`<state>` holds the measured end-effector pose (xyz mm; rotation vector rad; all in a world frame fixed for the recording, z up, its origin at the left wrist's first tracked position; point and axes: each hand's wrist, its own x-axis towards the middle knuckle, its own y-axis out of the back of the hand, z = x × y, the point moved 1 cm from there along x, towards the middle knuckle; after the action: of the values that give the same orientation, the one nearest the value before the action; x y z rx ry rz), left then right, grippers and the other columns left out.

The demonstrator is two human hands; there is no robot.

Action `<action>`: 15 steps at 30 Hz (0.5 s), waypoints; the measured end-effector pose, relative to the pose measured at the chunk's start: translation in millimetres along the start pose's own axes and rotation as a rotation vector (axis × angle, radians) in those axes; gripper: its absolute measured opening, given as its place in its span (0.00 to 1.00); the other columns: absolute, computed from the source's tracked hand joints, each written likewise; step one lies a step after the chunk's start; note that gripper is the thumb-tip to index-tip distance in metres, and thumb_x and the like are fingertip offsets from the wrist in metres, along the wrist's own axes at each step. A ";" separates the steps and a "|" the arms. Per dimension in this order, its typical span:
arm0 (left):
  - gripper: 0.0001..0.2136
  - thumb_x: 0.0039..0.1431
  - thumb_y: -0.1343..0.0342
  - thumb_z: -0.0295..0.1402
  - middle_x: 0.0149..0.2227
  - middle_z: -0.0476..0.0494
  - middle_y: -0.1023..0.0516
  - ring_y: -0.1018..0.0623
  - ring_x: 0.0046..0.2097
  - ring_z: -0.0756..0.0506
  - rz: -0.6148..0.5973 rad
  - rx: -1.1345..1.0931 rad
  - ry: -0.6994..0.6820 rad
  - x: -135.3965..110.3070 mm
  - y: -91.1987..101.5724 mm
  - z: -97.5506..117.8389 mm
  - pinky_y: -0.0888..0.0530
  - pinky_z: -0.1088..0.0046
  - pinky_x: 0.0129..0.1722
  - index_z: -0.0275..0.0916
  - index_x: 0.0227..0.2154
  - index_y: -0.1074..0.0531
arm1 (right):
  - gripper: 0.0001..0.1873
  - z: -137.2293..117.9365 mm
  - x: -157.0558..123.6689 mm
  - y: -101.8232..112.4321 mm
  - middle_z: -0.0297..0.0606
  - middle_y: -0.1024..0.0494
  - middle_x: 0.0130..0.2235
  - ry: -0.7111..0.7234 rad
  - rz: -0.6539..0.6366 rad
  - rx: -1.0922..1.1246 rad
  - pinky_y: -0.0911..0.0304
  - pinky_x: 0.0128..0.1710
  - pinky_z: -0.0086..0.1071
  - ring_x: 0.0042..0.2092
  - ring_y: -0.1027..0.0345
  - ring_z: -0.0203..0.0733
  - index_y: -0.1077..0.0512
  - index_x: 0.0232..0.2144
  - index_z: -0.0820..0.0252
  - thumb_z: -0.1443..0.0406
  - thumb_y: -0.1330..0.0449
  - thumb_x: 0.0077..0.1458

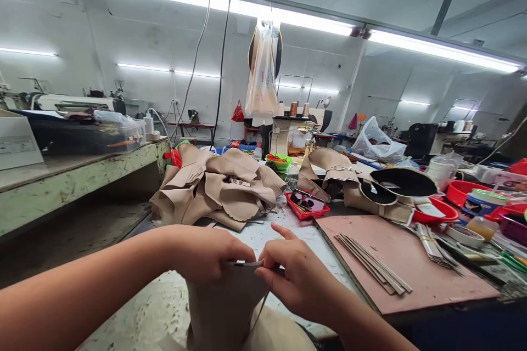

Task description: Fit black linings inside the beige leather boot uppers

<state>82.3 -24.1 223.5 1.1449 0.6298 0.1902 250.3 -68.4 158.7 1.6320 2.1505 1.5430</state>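
Close in front of me a beige leather-like piece (224,307) stands up, its top edge held between both hands. My left hand (206,252) grips that edge from the left, fingers curled over it. On the right side, my right hand (288,263) pinches the same edge between thumb and bent index finger, while another finger points up and away. A thin strip (262,307) hangs below the right hand. More beige material lies low in front of me. Just beyond the hands rests a heap of similar beige pieces (230,186), some with metal fittings.
To the right, a pink board (362,247) carries narrow beige strips (374,263). A red basket (307,205) holds a phone. Beige pieces with black lining (379,186) and red bowls (438,211) stand behind the board. A workbench (82,170) runs along the left; a plastic bag (263,71) hangs overhead.
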 end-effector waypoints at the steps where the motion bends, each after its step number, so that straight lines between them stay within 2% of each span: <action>1: 0.20 0.38 0.51 0.18 0.29 0.52 0.29 0.31 0.31 0.48 0.009 0.001 0.008 1.8 0.4 2.4 0.38 0.76 0.28 0.42 0.37 0.30 | 0.11 -0.7 -0.2 -1.3 0.24 0.42 0.19 0.006 0.037 -0.011 0.52 0.57 0.50 0.21 0.48 0.31 0.47 0.19 0.57 0.71 0.48 0.48; 3: 0.14 0.42 0.50 0.20 0.31 0.49 0.29 0.31 0.33 0.47 0.101 -0.012 0.007 6.4 0.0 6.6 0.37 0.75 0.29 0.39 0.33 0.29 | 0.12 -2.2 -0.2 -1.4 0.23 0.44 0.19 0.011 0.105 -0.035 0.50 0.56 0.48 0.21 0.49 0.31 0.48 0.18 0.57 0.71 0.48 0.47; 5: 0.04 0.46 0.49 0.24 0.29 0.48 0.30 0.32 0.33 0.48 0.244 -0.045 -0.025 10.7 -2.4 7.5 0.38 0.75 0.31 0.37 0.25 0.30 | 0.12 -2.9 0.5 1.5 0.24 0.41 0.19 -0.009 0.131 -0.022 0.52 0.57 0.47 0.22 0.46 0.31 0.46 0.18 0.57 0.71 0.47 0.47; 7: 0.05 0.46 0.49 0.26 0.26 0.49 0.33 0.33 0.30 0.50 0.324 -0.114 -0.062 12.8 -6.8 3.4 0.39 0.77 0.29 0.36 0.18 0.35 | 0.11 -1.1 1.8 5.9 0.26 0.34 0.22 -0.066 0.101 0.067 0.53 0.57 0.46 0.25 0.40 0.32 0.41 0.19 0.58 0.70 0.42 0.45; 9: 0.05 0.44 0.49 0.25 0.25 0.50 0.36 0.34 0.28 0.51 0.349 -0.195 -0.057 12.2 -12.1 -5.1 0.40 0.78 0.26 0.36 0.16 0.37 | 0.10 3.8 3.0 9.0 0.29 0.29 0.26 -0.153 0.065 0.215 0.43 0.51 0.40 0.30 0.36 0.35 0.38 0.19 0.58 0.70 0.39 0.42; 10: 0.05 0.43 0.49 0.26 0.25 0.50 0.36 0.34 0.28 0.51 0.358 -0.228 -0.042 11.1 -14.5 -10.0 0.40 0.78 0.25 0.37 0.16 0.38 | 0.10 6.9 3.5 9.3 0.29 0.29 0.26 -0.198 0.061 0.281 0.39 0.44 0.34 0.30 0.36 0.35 0.38 0.18 0.59 0.71 0.38 0.41; 12: 0.04 0.44 0.50 0.27 0.26 0.49 0.34 0.32 0.32 0.49 0.361 -0.276 -0.015 8.1 -18.4 -18.1 0.37 0.78 0.28 0.37 0.18 0.37 | 0.12 12.8 4.4 6.7 0.28 0.32 0.23 -0.257 0.092 0.341 0.38 0.33 0.28 0.27 0.40 0.34 0.41 0.16 0.59 0.71 0.39 0.40; 13: 0.02 0.44 0.50 0.26 0.27 0.49 0.33 0.32 0.34 0.47 0.346 -0.302 -0.004 6.5 -19.5 -20.5 0.36 0.78 0.30 0.38 0.20 0.36 | 0.13 14.7 4.8 3.9 0.27 0.36 0.21 -0.263 0.119 0.337 0.38 0.34 0.28 0.25 0.43 0.32 0.42 0.16 0.59 0.72 0.40 0.40; 15: 0.06 0.43 0.52 0.25 0.29 0.50 0.32 0.32 0.36 0.47 0.277 -0.372 0.027 4.2 -19.7 -21.2 0.35 0.78 0.33 0.39 0.26 0.33 | 0.15 15.8 5.7 -3.4 0.23 0.41 0.18 -0.230 0.155 0.296 0.39 0.44 0.33 0.22 0.47 0.30 0.44 0.15 0.59 0.72 0.40 0.40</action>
<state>70.5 -13.7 198.8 0.8651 0.4341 0.5378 253.9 -53.5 151.2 1.9942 2.2541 1.0358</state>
